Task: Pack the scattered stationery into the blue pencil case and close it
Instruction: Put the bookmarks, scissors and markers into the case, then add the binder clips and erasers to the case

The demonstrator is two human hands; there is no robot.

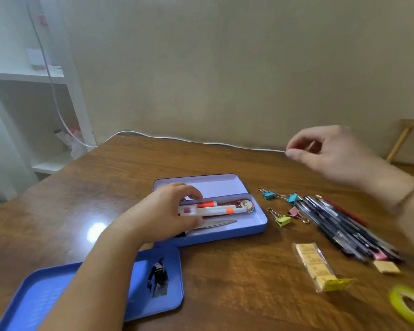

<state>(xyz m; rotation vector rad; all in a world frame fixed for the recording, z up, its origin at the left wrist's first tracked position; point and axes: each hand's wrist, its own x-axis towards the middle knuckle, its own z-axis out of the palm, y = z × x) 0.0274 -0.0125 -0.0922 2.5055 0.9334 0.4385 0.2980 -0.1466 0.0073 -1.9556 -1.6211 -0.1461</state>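
Plainly, the likeliest trouble from here is crowding: the blue pencil case sits open in the middle of the wooden table, already holding two white highlighters and a pair of scissors, while a thick bundle of pens, four binder clips, a packet of sticky notes, an eraser and a roll of yellow tape all lie to its right, not yet packed. If the pens go in crosswise or over the highlighters, the case probably will not close flat. The loose blue tray, lying just in front of the case under the left forearm, could also be nudged off its spot. The left hand rests in the case with its fingers curled round the highlighters' near ends, seemingly settling them. The right hand hangs in the air beyond the pens, blurred, fingers loosely bent with thumb and forefinger close together; I cannot tell whether it pinches anything.
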